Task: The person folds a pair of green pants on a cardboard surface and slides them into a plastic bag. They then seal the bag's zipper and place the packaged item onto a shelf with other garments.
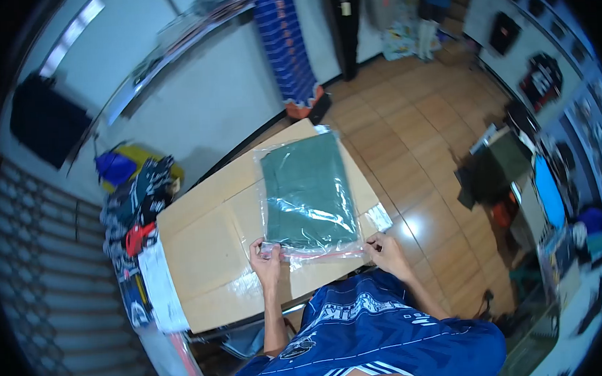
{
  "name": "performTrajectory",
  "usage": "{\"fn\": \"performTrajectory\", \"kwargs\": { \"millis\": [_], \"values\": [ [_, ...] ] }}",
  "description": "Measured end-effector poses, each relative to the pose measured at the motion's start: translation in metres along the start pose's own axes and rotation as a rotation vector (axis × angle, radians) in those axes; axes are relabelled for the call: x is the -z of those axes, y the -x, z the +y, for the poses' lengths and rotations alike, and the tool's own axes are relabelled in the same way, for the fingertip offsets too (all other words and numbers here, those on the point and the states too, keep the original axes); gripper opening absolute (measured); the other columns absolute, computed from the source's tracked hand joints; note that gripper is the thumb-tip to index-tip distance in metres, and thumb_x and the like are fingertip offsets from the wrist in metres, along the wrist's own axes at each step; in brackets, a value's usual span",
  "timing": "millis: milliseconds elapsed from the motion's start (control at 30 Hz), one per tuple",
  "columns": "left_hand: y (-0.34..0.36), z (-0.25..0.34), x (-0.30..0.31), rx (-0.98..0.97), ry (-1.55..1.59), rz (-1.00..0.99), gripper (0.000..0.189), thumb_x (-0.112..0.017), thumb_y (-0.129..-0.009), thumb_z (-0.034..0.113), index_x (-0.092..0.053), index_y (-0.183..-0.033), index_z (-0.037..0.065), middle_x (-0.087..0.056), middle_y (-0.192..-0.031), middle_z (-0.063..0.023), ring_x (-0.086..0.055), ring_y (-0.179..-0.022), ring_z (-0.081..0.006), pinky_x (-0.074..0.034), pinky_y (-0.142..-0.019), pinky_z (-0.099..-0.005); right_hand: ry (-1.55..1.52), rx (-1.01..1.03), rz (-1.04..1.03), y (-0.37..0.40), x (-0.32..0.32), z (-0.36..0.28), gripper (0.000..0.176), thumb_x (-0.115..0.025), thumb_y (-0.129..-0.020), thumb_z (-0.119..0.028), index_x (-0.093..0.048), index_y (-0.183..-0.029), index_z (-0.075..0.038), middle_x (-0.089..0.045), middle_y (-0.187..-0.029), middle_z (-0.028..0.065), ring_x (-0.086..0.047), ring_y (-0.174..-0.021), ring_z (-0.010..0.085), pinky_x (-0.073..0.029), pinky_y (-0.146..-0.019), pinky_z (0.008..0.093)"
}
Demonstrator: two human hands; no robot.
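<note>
A folded green garment [308, 187] lies inside a clear plastic bag [330, 233] on a cardboard-covered table [202, 247]. The bag's near end has a red sealing strip [321, 254]. My left hand [265, 256] pinches the bag's near left corner. My right hand [382, 246] pinches the near right corner by the strip's end. Both hands rest on the table at its front edge.
A pile of dark and red clothes [135, 210] sits left of the table, with a blue and yellow bundle [119, 167] behind it. White papers [162, 284] hang off the table's left edge. Wooden floor [421, 134] lies to the right, with a cluttered desk [518, 176].
</note>
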State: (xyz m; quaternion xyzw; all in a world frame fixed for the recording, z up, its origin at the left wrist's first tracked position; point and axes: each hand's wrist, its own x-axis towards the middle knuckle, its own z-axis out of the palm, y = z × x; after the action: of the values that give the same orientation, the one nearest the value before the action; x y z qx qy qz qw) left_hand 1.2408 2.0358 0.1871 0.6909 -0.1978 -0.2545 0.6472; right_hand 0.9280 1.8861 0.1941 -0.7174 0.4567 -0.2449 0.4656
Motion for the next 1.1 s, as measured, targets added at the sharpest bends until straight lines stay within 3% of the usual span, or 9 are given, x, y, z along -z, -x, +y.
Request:
{"fn": "performTrajectory", "kwargs": {
  "millis": [67,200,300,433,567,600,733,800,1100],
  "values": [
    [-0.007,-0.003,-0.003,-0.015,-0.010,-0.039,0.042,-0.075,-0.091,0.000,-0.051,-0.126,0.000,-0.070,-0.100,-0.0156,-0.072,-0.079,-0.0191,-0.061,-0.064,-0.0295,-0.061,-0.094,0.010,0.015,-0.008,0.011,0.024,-0.070,-0.095,-0.014,-0.071,-0.100,0.009,-0.071,-0.076,0.0114,-0.068,-0.068,0.0172,-0.052,-0.061,0.0335],
    [-0.016,0.000,-0.003,-0.005,-0.028,-0.135,0.043,-0.074,-0.092,-0.001,-0.050,-0.128,0.001,-0.070,-0.100,-0.0160,-0.072,-0.080,-0.0192,-0.063,-0.065,-0.0299,-0.006,-0.090,0.199,0.016,-0.019,-0.001,0.025,-0.072,-0.093,-0.018,-0.075,-0.098,0.006,-0.074,-0.077,0.0159,-0.070,-0.068,0.0193,-0.053,-0.064,0.0361],
    [-0.012,0.004,0.006,0.043,0.009,-0.201,0.043,-0.075,-0.092,0.000,-0.051,-0.128,0.002,-0.069,-0.103,-0.0158,-0.072,-0.080,-0.0206,-0.064,-0.064,-0.0320,0.013,-0.200,0.194,0.015,-0.025,-0.021,0.028,-0.070,-0.090,-0.023,-0.077,-0.100,0.002,-0.074,-0.083,0.0229,-0.075,-0.078,0.0350,-0.057,-0.072,0.0427],
    [-0.011,-0.007,0.032,-0.012,0.006,-0.262,0.043,-0.073,-0.094,0.000,-0.050,-0.129,0.001,-0.069,-0.103,-0.0153,-0.072,-0.079,-0.0201,-0.064,-0.064,-0.0329,-0.097,-0.206,0.255,0.026,-0.040,-0.035,0.021,-0.069,-0.090,-0.016,-0.076,-0.090,0.003,-0.074,-0.076,0.0180,-0.075,-0.070,0.0272,-0.056,-0.066,0.0392],
    [-0.005,-0.015,0.064,0.031,0.012,-0.281,0.044,-0.071,-0.095,0.000,-0.048,-0.132,0.000,-0.071,-0.099,-0.0161,-0.072,-0.081,-0.0192,-0.064,-0.065,-0.0331,-0.204,-0.334,0.195,0.050,-0.062,-0.026,0.023,-0.068,-0.094,-0.017,-0.076,-0.094,0.004,-0.074,-0.075,0.0131,-0.073,-0.066,0.0197,-0.057,-0.063,0.0364],
    [-0.001,-0.010,0.071,0.052,0.021,-0.289,0.043,-0.070,-0.096,0.000,-0.047,-0.133,0.000,-0.071,-0.100,-0.0163,-0.072,-0.081,-0.0191,-0.064,-0.065,-0.0334,-0.241,-0.360,0.161,0.058,-0.068,-0.024,0.025,-0.067,-0.098,-0.019,-0.074,-0.100,0.004,-0.076,-0.081,0.0123,-0.073,-0.066,0.0167,-0.056,-0.059,0.0332],
    [0.007,-0.007,0.098,0.094,-0.001,-0.286,0.042,-0.067,-0.099,0.004,-0.046,-0.135,-0.001,-0.070,-0.091,-0.0125,-0.072,-0.079,-0.0189,-0.065,-0.066,-0.0345,-0.443,-0.400,0.144,0.089,-0.090,-0.015,0.022,-0.065,-0.102,-0.021,-0.069,-0.104,0.001,-0.076,-0.090,0.0102,-0.072,-0.069,0.0151,-0.053,-0.054,0.0265],
    [0.012,-0.002,0.110,0.109,-0.051,-0.302,0.039,-0.064,-0.103,0.009,-0.048,-0.136,0.000,-0.067,-0.088,-0.0079,-0.069,-0.079,-0.0161,-0.065,-0.069,-0.0327,-0.487,-0.398,0.187,0.101,-0.103,-0.012,0.022,-0.064,-0.103,-0.021,-0.068,-0.103,0.001,-0.075,-0.090,0.0097,-0.071,-0.069,0.0148,-0.053,-0.053,0.0271],
    [0.008,0.000,0.136,0.125,-0.053,-0.342,0.037,-0.060,-0.105,0.011,-0.047,-0.138,-0.002,-0.066,-0.085,-0.0083,-0.072,-0.080,-0.0190,-0.064,-0.069,-0.0307,-0.538,-0.474,0.265,0.123,-0.124,-0.033,0.023,-0.061,-0.105,-0.021,-0.065,-0.107,0.001,-0.075,-0.092,0.0100,-0.073,-0.073,0.0157,-0.053,-0.056,0.0280]
  ]
}}
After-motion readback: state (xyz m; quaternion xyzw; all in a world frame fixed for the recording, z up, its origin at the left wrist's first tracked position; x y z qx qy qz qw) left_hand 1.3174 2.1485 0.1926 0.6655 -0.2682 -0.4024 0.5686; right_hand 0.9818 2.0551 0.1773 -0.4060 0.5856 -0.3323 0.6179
